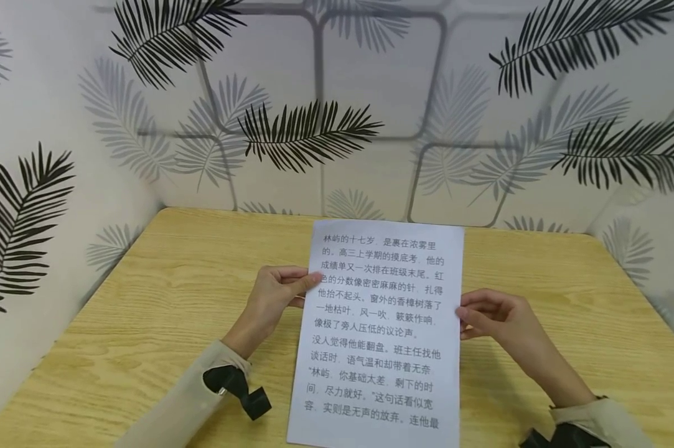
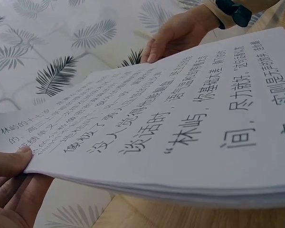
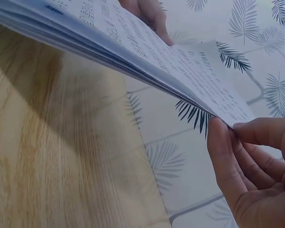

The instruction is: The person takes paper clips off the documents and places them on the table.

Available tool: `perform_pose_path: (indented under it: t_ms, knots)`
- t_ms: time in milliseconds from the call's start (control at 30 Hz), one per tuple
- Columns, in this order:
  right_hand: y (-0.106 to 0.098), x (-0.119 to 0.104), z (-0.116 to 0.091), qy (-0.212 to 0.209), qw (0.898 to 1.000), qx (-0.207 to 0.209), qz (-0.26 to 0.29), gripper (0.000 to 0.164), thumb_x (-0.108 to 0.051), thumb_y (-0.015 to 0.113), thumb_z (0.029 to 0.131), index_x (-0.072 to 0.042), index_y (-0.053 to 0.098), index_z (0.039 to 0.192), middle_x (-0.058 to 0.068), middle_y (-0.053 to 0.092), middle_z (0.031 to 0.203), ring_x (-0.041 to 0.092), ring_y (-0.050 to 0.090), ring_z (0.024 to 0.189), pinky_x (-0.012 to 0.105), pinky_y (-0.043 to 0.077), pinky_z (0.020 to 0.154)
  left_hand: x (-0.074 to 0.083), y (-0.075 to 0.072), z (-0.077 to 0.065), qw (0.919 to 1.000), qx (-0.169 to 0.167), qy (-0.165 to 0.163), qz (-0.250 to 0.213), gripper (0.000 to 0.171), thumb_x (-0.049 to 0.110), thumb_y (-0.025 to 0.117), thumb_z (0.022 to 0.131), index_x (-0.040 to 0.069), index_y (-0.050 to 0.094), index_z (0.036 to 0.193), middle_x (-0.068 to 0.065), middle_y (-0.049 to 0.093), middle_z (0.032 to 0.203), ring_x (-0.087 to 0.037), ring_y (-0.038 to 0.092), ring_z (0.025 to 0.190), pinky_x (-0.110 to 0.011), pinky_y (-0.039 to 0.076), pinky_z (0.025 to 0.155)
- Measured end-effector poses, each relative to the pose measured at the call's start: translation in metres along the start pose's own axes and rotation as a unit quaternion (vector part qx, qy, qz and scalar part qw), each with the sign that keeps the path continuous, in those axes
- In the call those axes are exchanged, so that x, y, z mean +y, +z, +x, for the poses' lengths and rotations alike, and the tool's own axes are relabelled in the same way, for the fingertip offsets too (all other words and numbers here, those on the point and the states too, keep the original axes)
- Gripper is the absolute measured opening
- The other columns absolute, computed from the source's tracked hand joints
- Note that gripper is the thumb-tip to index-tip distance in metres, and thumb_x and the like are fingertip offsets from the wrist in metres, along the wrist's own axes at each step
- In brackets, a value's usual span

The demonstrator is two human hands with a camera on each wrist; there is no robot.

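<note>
A stack of printed paper sheets (image 1: 381, 336), covered in Chinese text, is held up off the table in the head view. My left hand (image 1: 277, 298) pinches its left edge, thumb on the printed face and fingers behind. On the opposite edge my right hand (image 1: 501, 323) pinches the sheets between thumb and fingers. Several layered sheets (image 2: 180, 161) show along the near edge in the left wrist view. From the right wrist, the stack's edge (image 3: 133, 71) looks slightly fanned, and the fingertips (image 3: 221, 130) grip it near the far end.
A wood-grain table (image 1: 174, 280) lies under the hands and the paper. Behind it stands a wall (image 1: 370, 74) with a leaf pattern, and another patterned wall (image 1: 28, 112) rises at the left. Dark wrist-worn devices (image 1: 238, 386) sit on both sleeves.
</note>
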State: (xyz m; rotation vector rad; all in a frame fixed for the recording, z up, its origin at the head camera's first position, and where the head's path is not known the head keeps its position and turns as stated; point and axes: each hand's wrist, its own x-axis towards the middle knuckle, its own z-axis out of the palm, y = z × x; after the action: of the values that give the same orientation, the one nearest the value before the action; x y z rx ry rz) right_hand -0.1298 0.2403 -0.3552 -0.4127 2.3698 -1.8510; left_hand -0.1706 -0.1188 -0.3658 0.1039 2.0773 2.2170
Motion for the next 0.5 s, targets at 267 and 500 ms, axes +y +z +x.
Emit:
perform_pose_path:
  t_ms: [267, 500]
  knots:
    - [0.005, 0.006, 0.007, 0.019, 1.000, 0.013, 0.005, 0.028, -0.005, 0.065, 0.093, 0.016, 0.057, 0.110, 0.004, 0.070, 0.088, 0.022, 0.070, 0.072, 0.037, 0.060, 0.067, -0.004, -0.002, 0.005, 0.9996, -0.004, -0.028, 0.008, 0.025, 0.006, 0.071, 0.088, -0.011, 0.068, 0.107, -0.015, 0.073, 0.091, -0.017, 0.070, 0.070, -0.026, 0.059, 0.060]
    - [0.009, 0.023, 0.017, 0.038, 0.999, 0.016, -0.003, 0.026, 0.000, 0.065, 0.091, 0.018, 0.057, 0.108, 0.008, 0.069, 0.087, 0.021, 0.069, 0.071, 0.039, 0.060, 0.068, -0.015, -0.005, 0.011, 0.9990, -0.012, -0.040, 0.015, 0.025, 0.005, 0.070, 0.088, -0.012, 0.068, 0.106, -0.016, 0.073, 0.087, -0.016, 0.070, 0.065, -0.027, 0.059, 0.058]
